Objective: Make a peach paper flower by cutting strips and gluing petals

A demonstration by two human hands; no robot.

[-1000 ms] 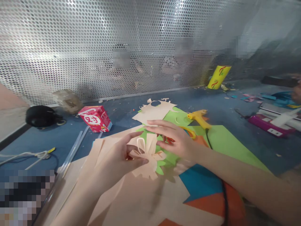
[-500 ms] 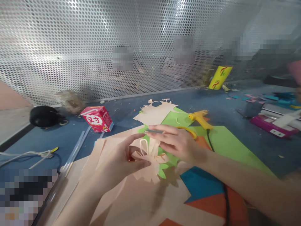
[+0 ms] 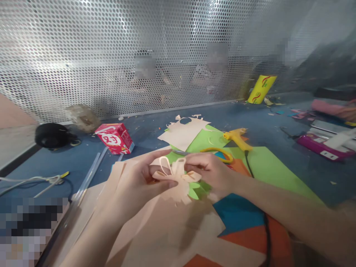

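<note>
A pale peach paper flower [image 3: 182, 178] with looped, curled petals hangs over the sheets in front of me. My left hand [image 3: 136, 187] is closed on its left side, thumb on top of a petal. The fingers of my right hand [image 3: 215, 172] are bent together at an upright loop on the flower's right, pinching it. Green paper leaves [image 3: 194, 191] show beneath the flower near the right hand. Scissors with yellow handles [image 3: 229, 158] lie just behind my hands, their blade partly hidden. My right fingertips are partly hidden by the petals.
Peach, green [image 3: 258, 167], blue [image 3: 240, 215] and orange sheets overlap under my hands. A yellow glue gun [image 3: 236, 138] trails a black cord rightward. Around them are a red box [image 3: 115, 140], clear sticks [image 3: 90, 174], a yellow packet [image 3: 261, 89] and a purple-edged device [image 3: 317, 148]. Perforated metal panel [image 3: 97, 55] stands behind.
My right hand has gone from outstretched fingers above the flower to bent fingers at its upright loop. A second upright loop now shows, and the scissors' handles are more exposed.
</note>
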